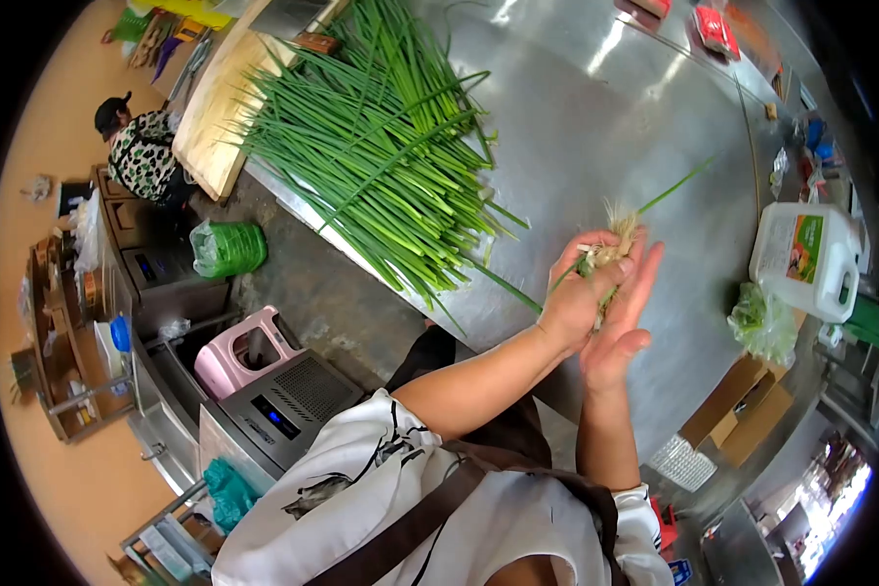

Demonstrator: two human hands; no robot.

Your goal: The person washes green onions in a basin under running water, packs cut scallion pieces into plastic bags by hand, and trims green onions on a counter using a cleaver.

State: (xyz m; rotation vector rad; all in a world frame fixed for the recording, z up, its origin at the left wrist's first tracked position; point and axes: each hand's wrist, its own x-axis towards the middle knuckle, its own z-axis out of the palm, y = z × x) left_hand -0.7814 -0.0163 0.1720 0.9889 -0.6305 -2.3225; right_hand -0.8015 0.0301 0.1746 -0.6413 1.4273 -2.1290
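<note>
Pale roots and papery base trimmings of green onions point(610, 256) are bunched in my left hand point(574, 298), its fingers closed around them. One thin green leaf sticks out of the bunch to the upper right. My right hand point(620, 332) lies palm up right against the left one, with fingers stretched out and thumb apart. Some of its palm is hidden by the left hand and the trimmings. To the left of my hands, a big pile of green onions point(381, 186) covers one side of the steel table point(576, 127).
A white jug point(805, 259), a bag of leafy greens point(766, 320) and an open cardboard box point(737, 410) stand along the right. A wooden board point(220, 117) borders the pile. Beyond it a person point(146, 151) crouches near a green bundle point(229, 246). A pink stool point(249, 352) stands lower left.
</note>
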